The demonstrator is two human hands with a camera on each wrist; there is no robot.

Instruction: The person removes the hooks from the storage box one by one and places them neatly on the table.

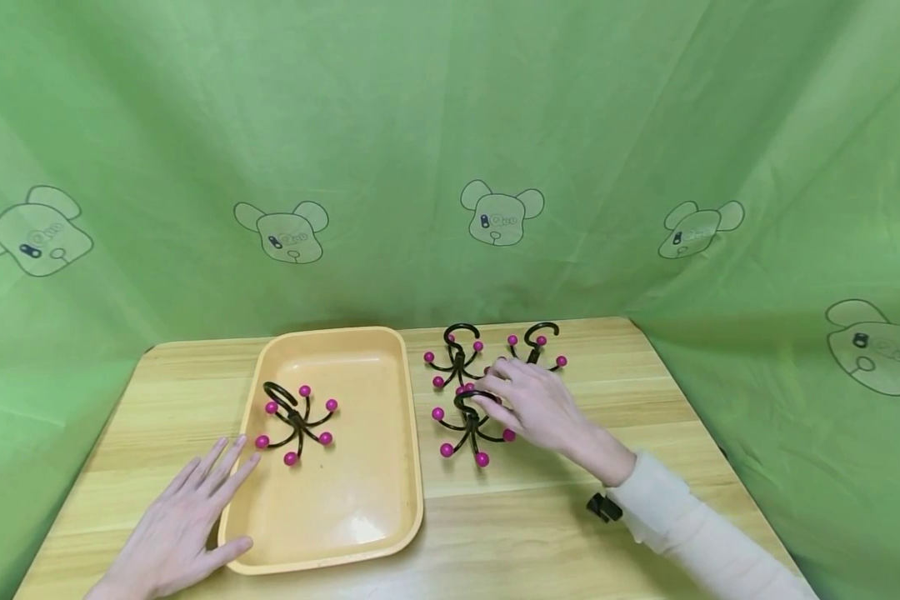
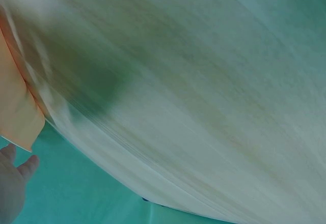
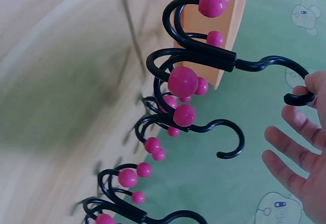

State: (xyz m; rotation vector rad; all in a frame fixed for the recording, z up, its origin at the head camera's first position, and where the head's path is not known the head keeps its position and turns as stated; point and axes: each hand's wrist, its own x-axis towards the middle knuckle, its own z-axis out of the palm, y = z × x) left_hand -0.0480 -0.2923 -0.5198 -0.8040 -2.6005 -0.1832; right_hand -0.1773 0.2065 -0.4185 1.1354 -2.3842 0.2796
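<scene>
Thumb and index finger of my right hand (image 1: 536, 408) pinch the curved top of a black claw hook hanger (image 1: 471, 423) with pink ball tips, right of the tray. The right wrist view shows the other fingers spread away from that hook. Just behind stand two similar hangers, one at the back (image 1: 459, 362) and one farther right (image 1: 532, 357), partly covered by the hand. A fourth hanger (image 1: 296, 421) sits inside the shallow orange-yellow tray (image 1: 412, 417). My left hand (image 1: 183, 521) lies with straight fingers at the tray's left rim, holding nothing.
The tray covers the left half of the wooden table (image 1: 540, 533). Green curtain (image 1: 390, 167) with printed bear heads encloses the back and sides. A small black device (image 1: 604, 507) shows at my right wrist.
</scene>
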